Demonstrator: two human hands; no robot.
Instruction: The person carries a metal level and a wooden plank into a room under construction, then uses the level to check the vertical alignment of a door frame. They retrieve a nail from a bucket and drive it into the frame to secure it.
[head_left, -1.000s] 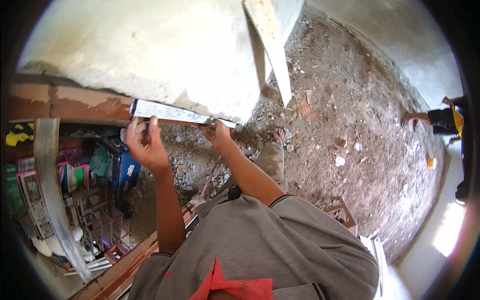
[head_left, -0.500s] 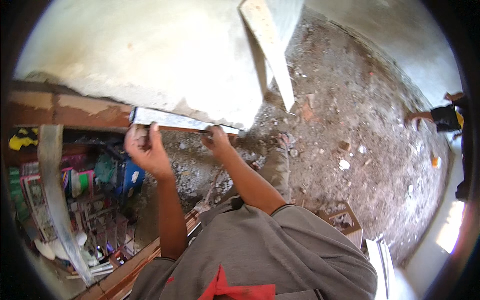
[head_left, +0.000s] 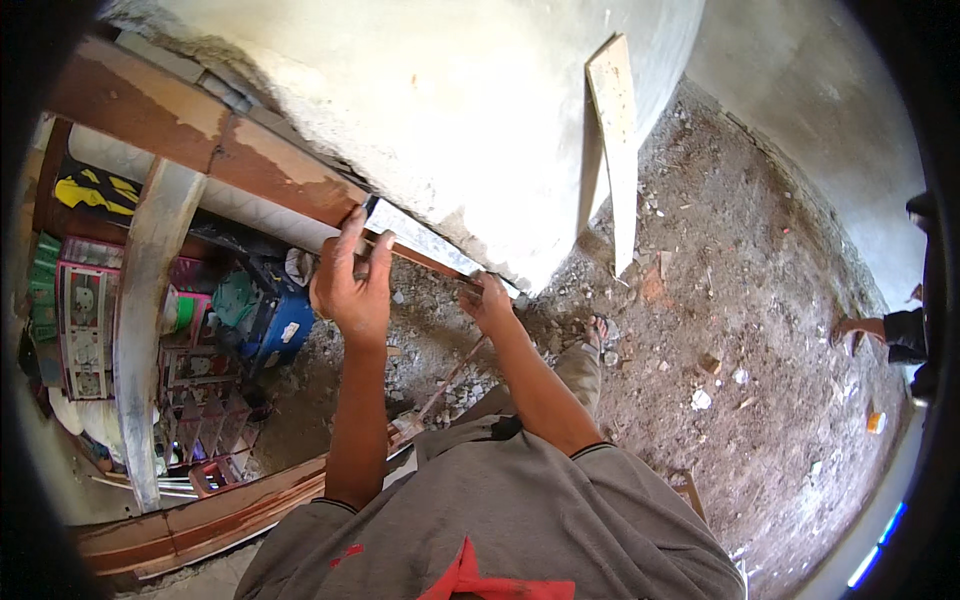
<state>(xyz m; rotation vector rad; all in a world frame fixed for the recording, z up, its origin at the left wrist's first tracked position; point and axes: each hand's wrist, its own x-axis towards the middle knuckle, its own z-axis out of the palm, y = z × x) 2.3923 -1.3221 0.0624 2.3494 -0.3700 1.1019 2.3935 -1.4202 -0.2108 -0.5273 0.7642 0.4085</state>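
A long, narrow silver-white bar (head_left: 425, 235) with a dark end lies along the reddish-brown wooden frame (head_left: 290, 172), against the broken plaster edge of the pale wall (head_left: 440, 120). My left hand (head_left: 352, 285) is at the bar's near-left end. Its index finger and thumb stretch apart, their tips at the bar and the frame, while the other fingers curl. Farther along, my right hand (head_left: 490, 303) has its fingers closed around the bar's lower edge near the other end. The undersides of the fingers and the bar's back face are hidden.
A pale board (head_left: 615, 140) leans on the wall. Rubble covers the ground (head_left: 740, 290). At left, a grey plank (head_left: 150, 330) crosses in front of a blue box (head_left: 275, 320) and stacked goods. At far right, another person's hand (head_left: 860, 328) reaches in.
The view has turned, so the frame and bar now slant down to the right. My left index finger has straightened up to the bar's dark end. My right hand still grips the bar.
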